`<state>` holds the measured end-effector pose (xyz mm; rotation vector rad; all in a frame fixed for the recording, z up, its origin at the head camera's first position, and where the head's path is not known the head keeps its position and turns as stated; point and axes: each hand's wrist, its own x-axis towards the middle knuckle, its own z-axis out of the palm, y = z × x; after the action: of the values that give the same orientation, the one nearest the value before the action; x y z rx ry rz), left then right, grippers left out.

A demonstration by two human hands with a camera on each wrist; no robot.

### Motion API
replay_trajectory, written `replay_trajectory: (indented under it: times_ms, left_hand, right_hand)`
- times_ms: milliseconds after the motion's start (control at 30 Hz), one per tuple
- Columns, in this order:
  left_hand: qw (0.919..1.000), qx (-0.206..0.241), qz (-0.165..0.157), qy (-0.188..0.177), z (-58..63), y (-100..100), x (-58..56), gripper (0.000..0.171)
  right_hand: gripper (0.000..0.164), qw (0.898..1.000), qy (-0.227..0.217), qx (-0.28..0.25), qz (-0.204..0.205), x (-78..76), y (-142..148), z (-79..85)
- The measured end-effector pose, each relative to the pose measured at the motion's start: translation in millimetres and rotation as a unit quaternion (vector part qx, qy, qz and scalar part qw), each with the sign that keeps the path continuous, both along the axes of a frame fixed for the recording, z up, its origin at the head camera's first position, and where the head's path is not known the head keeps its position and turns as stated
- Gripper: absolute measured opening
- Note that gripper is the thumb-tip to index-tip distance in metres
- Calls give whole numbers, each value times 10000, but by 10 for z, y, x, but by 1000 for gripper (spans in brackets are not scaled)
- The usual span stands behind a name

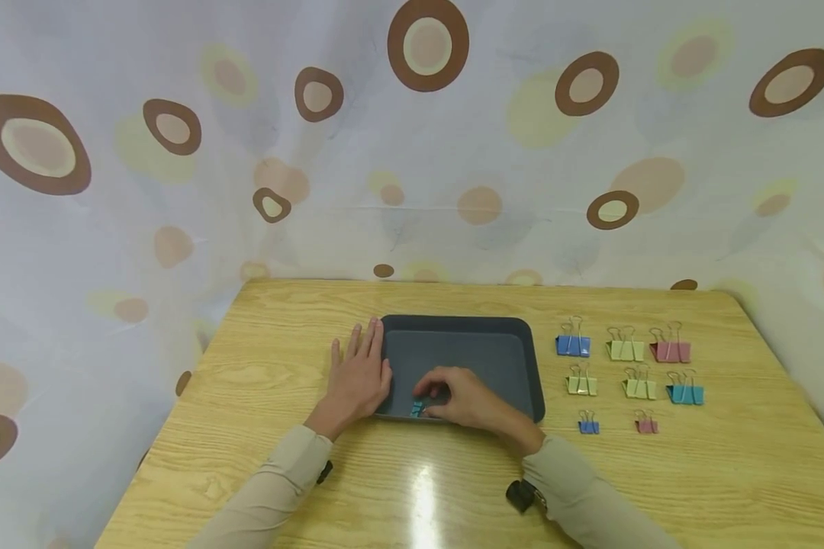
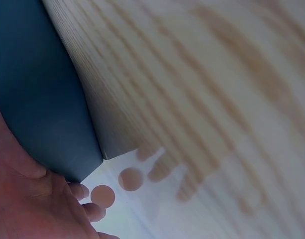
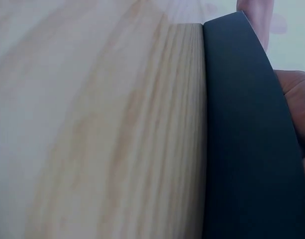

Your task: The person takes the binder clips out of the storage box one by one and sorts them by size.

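A dark grey rectangular tray (image 1: 467,358) lies on the wooden table. My left hand (image 1: 357,379) rests along the tray's left edge with its fingers straight; the left wrist view shows this hand (image 2: 38,199) against the tray's outer wall (image 2: 48,99). Inside the tray's front left corner is a small teal binder clip (image 1: 416,409). My right hand (image 1: 463,398) reaches over the front rim, thumb and index finger curled about that clip in a pinch. In the right wrist view the tray wall (image 3: 252,124) hides most of the right hand (image 3: 297,104).
Right of the tray, binder clips stand in rows: a large blue one (image 1: 573,346), a large pink one (image 1: 671,351), a teal one (image 1: 685,394), several yellow-green ones (image 1: 626,350), a small blue one (image 1: 588,427) and a small pink one (image 1: 647,426). A patterned curtain (image 1: 439,236) hangs behind.
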<state>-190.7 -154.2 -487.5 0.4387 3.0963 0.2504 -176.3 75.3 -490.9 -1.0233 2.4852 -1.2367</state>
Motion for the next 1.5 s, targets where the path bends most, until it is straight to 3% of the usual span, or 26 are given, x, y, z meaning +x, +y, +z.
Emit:
replay_trajectory:
  times_ms: [467, 1233, 1500]
  left_hand:
    - [10000, -70, -6, 38, -7, -16, -8, 66]
    - [10000, -24, 23, 52, -7, -11, 5, 65]
    - [10000, -54, 13, 70, -33, -15, -10, 66]
  right_hand:
    - [20, 9989, 53, 293, 363, -61, -110, 31]
    - [16, 9999, -1, 1, 137, -34, -38, -1]
    - [15, 9995, -233, -221, -56, -39, 9, -30]
